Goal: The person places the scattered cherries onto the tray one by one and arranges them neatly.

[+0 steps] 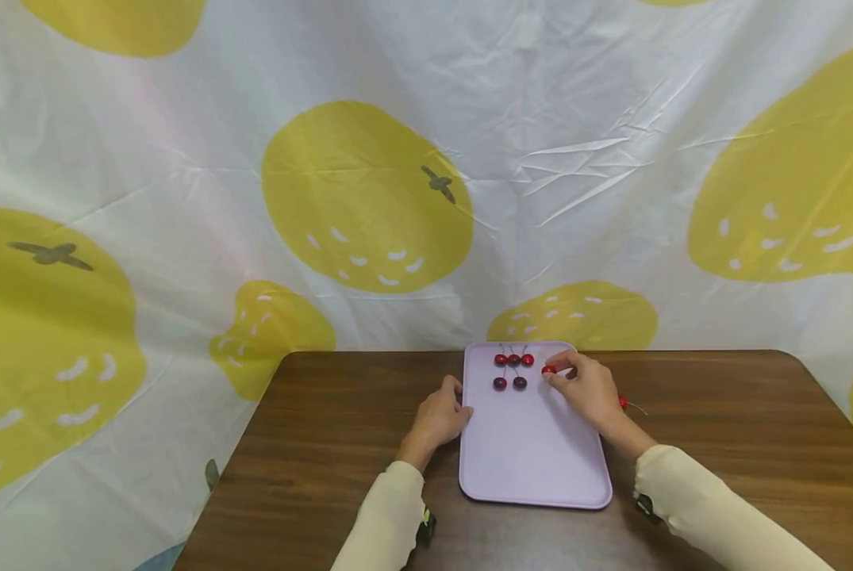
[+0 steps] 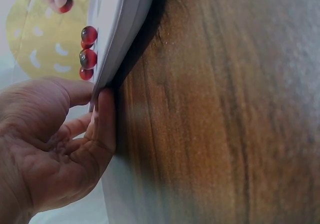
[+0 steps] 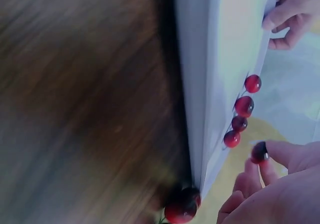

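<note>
Head: five cherries are set on the lilac tray, a sixth cherry pinched over it by the right hand. Left wrist: the tray is gripped by the left hand. Right wrist: loose cherries are left beside it.

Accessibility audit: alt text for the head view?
A person's right hand pinches a red cherry over a lilac tray on a brown table; the left hand holds the tray's left edge. Five more cherries lie on the tray, three behind two.
</note>
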A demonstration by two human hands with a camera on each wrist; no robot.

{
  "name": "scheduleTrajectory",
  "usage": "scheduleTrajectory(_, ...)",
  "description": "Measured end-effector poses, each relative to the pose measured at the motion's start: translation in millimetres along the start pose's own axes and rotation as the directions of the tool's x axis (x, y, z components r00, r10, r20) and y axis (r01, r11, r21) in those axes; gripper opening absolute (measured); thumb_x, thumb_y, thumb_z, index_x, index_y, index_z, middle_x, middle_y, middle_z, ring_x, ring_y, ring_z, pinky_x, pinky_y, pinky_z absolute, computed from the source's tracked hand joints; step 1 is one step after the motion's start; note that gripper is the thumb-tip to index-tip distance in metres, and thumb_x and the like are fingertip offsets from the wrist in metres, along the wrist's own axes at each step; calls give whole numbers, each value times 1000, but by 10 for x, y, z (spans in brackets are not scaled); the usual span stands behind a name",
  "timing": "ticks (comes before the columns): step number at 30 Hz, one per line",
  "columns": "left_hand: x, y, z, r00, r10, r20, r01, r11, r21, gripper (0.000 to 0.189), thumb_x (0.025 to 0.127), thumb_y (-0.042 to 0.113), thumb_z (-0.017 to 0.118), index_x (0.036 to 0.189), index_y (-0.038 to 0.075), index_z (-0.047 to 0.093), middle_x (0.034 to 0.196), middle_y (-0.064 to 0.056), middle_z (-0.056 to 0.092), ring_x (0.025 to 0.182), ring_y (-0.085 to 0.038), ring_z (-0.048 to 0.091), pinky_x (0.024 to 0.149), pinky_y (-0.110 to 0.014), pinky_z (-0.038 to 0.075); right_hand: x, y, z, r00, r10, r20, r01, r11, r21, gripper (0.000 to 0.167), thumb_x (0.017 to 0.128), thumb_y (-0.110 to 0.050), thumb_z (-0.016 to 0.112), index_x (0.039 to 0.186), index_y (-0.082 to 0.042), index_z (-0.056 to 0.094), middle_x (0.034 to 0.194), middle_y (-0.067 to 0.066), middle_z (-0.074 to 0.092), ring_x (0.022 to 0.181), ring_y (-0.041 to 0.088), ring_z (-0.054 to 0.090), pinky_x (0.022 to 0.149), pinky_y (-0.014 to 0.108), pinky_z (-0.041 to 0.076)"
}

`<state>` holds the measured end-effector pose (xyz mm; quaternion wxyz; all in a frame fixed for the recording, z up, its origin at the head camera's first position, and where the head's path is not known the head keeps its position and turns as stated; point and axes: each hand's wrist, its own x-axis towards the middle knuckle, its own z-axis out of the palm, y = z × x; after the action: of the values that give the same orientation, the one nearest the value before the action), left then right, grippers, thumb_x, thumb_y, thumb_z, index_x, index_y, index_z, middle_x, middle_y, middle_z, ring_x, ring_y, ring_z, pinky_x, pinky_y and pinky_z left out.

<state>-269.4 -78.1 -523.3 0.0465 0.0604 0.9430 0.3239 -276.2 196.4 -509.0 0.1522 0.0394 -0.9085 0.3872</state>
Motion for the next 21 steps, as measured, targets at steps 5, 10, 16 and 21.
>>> scheduleTrajectory(5, 5, -5, 5, 1000, -13, 5, 13, 1000, 1, 34, 100, 22, 70, 127, 10, 54, 93, -7, 71, 81, -20, 65, 75, -37, 53, 26, -8, 96, 997, -8, 70, 11, 999, -35, 16, 89, -17, 81, 103, -10, 78, 99, 11, 81, 80, 20, 70, 70, 35, 47)
scheduleTrajectory(10, 1, 1, 3, 1000, -8, 3, 8, 1000, 0, 33, 100, 22, 70, 126, 10, 55, 92, -7, 70, 80, -19, 64, 74, -36, 52, 32, -32, 159, 994, 3, 109, 4, 998, -61, 15, 89, -17, 81, 103, -11, 79, 98, 9, 82, 83, 23, 74, 72, 40, 52)
scheduleTrajectory(16, -5, -17, 1, 999, 32, -15, -32, 999, 1, 33, 98, 21, 71, 125, 9, 56, 91, -7, 73, 82, -23, 67, 77, -41, 54, 23, -90, 197, 987, 34, 155, -24, 997, -68, 15, 90, -20, 80, 100, -10, 79, 93, 10, 81, 87, 25, 75, 76, 42, 54)
scheduleTrajectory(21, -6, -21, 2, 999, 29, -15, -29, 1000, 0, 34, 98, 21, 71, 125, 8, 55, 91, -7, 73, 81, -23, 67, 77, -41, 54, 44, -73, 238, 989, 20, 144, -11, 998, -67, 13, 90, -16, 80, 99, -6, 78, 93, 12, 81, 88, 27, 75, 80, 43, 55)
